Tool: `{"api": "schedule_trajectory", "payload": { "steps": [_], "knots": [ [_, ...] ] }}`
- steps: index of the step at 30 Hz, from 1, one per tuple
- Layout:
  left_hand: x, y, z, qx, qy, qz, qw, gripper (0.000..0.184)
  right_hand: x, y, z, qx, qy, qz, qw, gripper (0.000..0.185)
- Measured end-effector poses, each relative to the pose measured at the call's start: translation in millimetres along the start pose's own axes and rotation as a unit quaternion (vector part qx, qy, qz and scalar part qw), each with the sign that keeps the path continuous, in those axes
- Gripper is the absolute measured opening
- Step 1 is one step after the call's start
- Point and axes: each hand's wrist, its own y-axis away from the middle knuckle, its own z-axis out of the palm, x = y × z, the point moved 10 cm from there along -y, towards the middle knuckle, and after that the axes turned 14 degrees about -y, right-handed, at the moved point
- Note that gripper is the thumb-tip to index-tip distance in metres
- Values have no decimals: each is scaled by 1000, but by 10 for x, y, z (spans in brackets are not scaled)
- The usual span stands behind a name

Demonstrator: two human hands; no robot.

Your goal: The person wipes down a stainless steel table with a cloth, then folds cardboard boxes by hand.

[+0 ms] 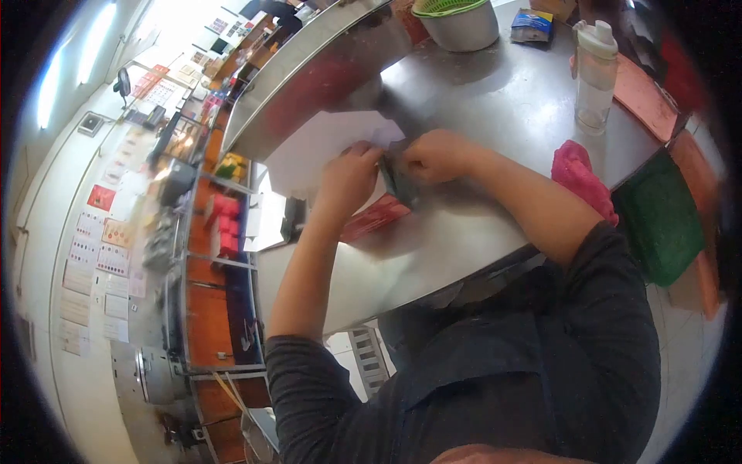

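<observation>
My left hand (349, 178) is closed, its fingertips pinching the edge of a thin dark green piece (397, 179) that looks like a small packet or wrapper. From the other side, my right hand (437, 156) has its fingers curled in on the same piece. Its exact kind is hard to make out. Just below the hands lies a red packet-like item (376, 218) on the metal table. Behind my left hand spreads a large white sheet or open box (309, 151). A white box with a dark part (267, 220) sits to the left of my forearm.
Along the far right of the metal table (495, 93) stand a clear bottle (597, 81), a pink cloth (573, 166) and a blue-yellow box (532, 25). A pot with a green basket (457, 23) is at the back. Green (663, 216) and orange boards lie at the right edge.
</observation>
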Motion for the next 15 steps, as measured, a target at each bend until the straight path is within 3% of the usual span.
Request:
{"api": "schedule_trajectory", "payload": {
  "steps": [5, 8, 15],
  "knots": [
    [-5, 50, 54, 66, 13, 70, 995, 19, -160, 39, -22, 30, -11, -61, 998, 25],
    [-39, 123, 80, 25, 30, 37, 999, 17, -216, 14, 57, 12, 8, -62, 998, 29],
    [-138, 247, 100, 60, 73, 67, 993, 21, -318, 23, 102, 4, 21, -79, 997, 28]
  ]
}}
